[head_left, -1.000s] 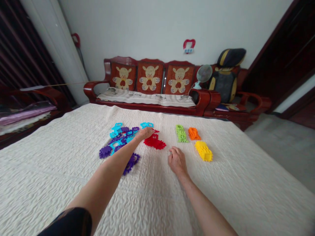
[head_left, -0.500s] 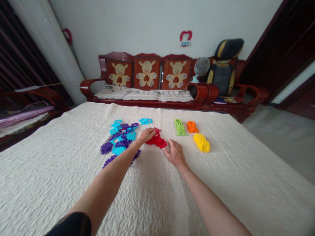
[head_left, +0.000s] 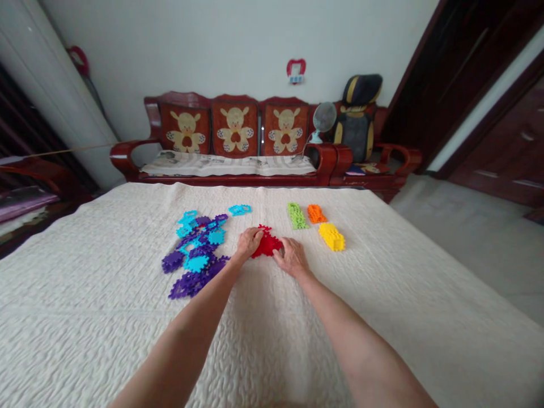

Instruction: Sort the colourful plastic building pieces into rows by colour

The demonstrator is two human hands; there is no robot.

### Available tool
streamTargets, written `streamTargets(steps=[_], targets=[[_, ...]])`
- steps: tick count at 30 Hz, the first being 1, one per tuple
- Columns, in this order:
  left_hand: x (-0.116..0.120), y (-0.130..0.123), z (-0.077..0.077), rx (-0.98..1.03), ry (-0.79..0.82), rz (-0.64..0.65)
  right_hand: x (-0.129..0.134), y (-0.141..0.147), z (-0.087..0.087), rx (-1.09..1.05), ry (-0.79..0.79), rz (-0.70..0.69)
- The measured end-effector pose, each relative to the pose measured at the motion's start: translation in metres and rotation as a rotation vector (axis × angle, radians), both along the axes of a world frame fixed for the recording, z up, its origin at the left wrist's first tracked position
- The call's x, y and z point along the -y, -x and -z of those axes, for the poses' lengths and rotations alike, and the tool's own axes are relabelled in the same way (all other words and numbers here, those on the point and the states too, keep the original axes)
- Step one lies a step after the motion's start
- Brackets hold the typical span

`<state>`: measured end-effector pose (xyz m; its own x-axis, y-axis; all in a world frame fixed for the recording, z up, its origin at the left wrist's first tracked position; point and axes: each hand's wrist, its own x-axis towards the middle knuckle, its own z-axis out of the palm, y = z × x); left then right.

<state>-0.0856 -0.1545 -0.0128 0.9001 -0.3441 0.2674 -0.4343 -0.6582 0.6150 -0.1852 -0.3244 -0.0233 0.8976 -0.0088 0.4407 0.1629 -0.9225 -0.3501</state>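
A small pile of red interlocking plastic pieces (head_left: 267,246) with toothed edges lies on the cream quilted cover (head_left: 263,340). My left hand (head_left: 250,242) is at its left side, fingers curled over the edge. From the right, my right hand (head_left: 292,256) grips the pile's edge between thumb and fingers. The pile sits between both hands; parts of it are hidden under the fingers. To the left spreads a loose heap of purple pieces (head_left: 173,262) and light blue pieces (head_left: 196,263).
Beyond the hands lies a light blue group (head_left: 240,210). On the right are stacks of green pieces (head_left: 297,216), orange pieces (head_left: 317,213) and yellow pieces (head_left: 332,236). A wooden sofa (head_left: 204,179) stands behind the covered surface, with a small fan (head_left: 324,118) at its right end.
My right hand has come in against the red pieces, and they are bunched closer together. My left hand has shifted to their left edge. The view has turned slightly right.
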Motion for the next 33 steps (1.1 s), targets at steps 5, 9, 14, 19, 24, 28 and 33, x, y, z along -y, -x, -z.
streamTargets(steps=[5, 9, 14, 19, 24, 28, 33], targets=[[0.002, 0.002, 0.003, -0.016, 0.006, -0.044, 0.001, -0.001, 0.003, 0.005, 0.006, 0.009], [0.003, 0.001, 0.002, -0.019, -0.021, -0.059, 0.001, -0.002, 0.004, 0.005, -0.002, 0.02], [0.003, 0.003, 0.003, -0.003, -0.017, -0.08, 0.002, -0.004, 0.006, 0.01, -0.032, 0.042], [0.003, 0.009, 0.004, -0.056, -0.003, -0.103, 0.001, -0.005, 0.006, 0.004, -0.034, 0.048], [0.004, 0.016, 0.004, -0.076, 0.043, -0.119, 0.001, -0.004, 0.004, 0.005, -0.031, 0.076], [0.01, 0.023, 0.003, -0.095, 0.075, -0.173, 0.002, -0.004, 0.004, 0.007, -0.056, 0.086], [0.022, 0.033, 0.004, -0.09, 0.132, -0.223, 0.006, -0.005, 0.005, 0.014, -0.141, 0.077]])
